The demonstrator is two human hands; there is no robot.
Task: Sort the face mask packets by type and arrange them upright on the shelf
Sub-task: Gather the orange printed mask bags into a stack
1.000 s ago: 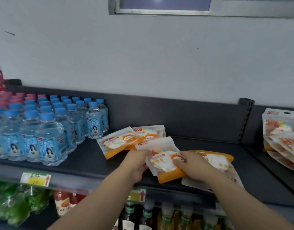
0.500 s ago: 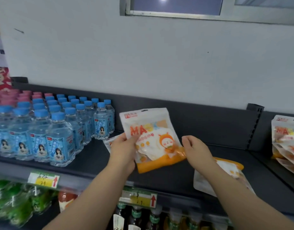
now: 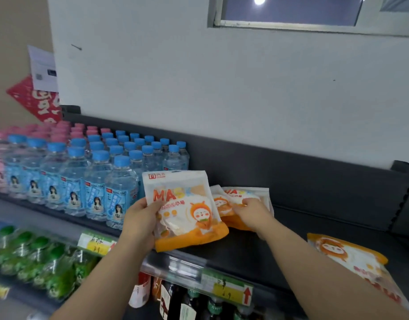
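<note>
the left hand point(image 3: 141, 218) grips a mask packet point(image 3: 185, 204) by its left edge, thumb pressed on the printed front and the other fingers hidden behind it. the mask packet stands almost upright, leaning a little to the right, white at the top with orange letters and a cartoon figure, and an orange band along the bottom. that band sits at the front lip of the dark shelf point(image 3: 302, 229); whether it rests on the shelf or hangs just above it cannot be told. just behind and to the right lies a pile of packets point(image 3: 247, 194) of the same print, flat or slightly tipped on the shelf near the back panel. the right hand point(image 3: 252, 212) is on this pile, fingers curled down over the top one and closed on it, the thumb out of sight. well apart, at the right end of the shelf, a flat packet point(image 3: 344, 255) lies face up with its orange edge toward the back. to the left of the held packet, rows of water bottles point(image 3: 95, 179) with blue caps stand close together, the nearest just beside the left hand. pink-capped bottles point(image 3: 67, 130) stand further left and back. below the shelf edge a price tag point(image 3: 96, 244) is clipped on, with green bottles point(image 3: 37, 257) on the lower level.
</note>
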